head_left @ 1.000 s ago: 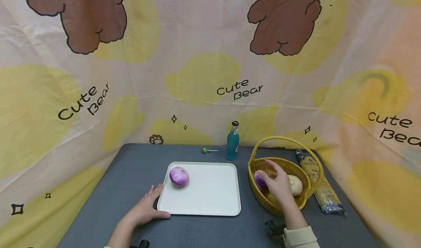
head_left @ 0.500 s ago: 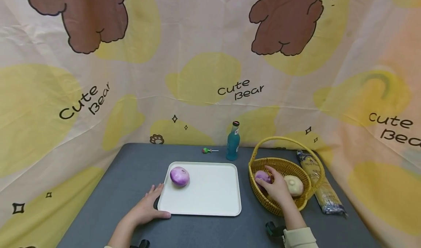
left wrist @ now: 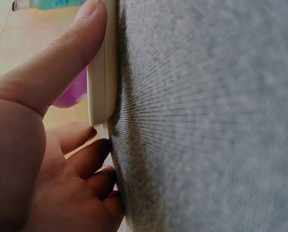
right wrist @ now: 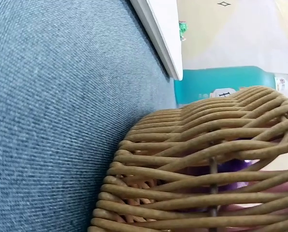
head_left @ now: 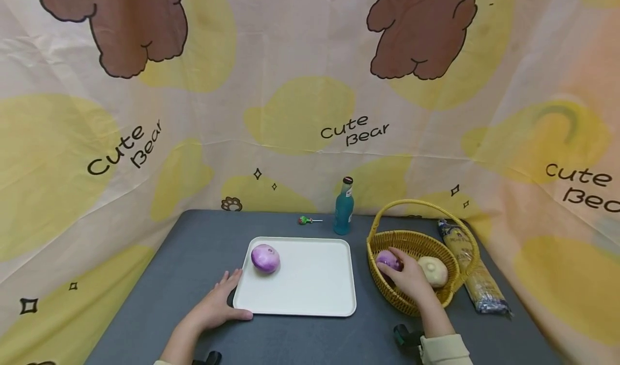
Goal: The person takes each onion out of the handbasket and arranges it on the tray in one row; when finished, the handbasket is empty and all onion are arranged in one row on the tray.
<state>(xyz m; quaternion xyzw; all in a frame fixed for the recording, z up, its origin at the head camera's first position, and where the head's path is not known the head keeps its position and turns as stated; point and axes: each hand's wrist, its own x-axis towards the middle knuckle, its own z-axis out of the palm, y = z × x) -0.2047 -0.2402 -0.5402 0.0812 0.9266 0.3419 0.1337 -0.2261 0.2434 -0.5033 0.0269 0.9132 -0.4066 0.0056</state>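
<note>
My right hand (head_left: 409, 276) reaches into the yellow wicker basket (head_left: 448, 295), thumb and fingers round a purple onion (head_left: 387, 258) on its left side. A pale, whitish onion (head_left: 434, 272) lies beside that hand in the basket. In the right wrist view the basket's weave (right wrist: 202, 150) hides most of the hand and onion. My left hand (head_left: 213, 306) rests at the near left corner of the white tray (head_left: 310, 284), fingers along its left side and thumb at the front edge. Another purple onion (head_left: 265, 258) sits on the tray's far left part.
A blue glass bottle (head_left: 343, 211) stands behind the tray, with a small green lollipop (head_left: 306, 220) lying left of it. A long yellow packet (head_left: 477, 273) lies along the basket's right side. The basket's tall handle (head_left: 421, 202) arches over it. A patterned cloth (head_left: 290, 112) hangs behind the table.
My right hand has lowered slightly in the basket, and its thumb and fingers have come round the purple onion. My left hand has stayed at the tray's corner.
</note>
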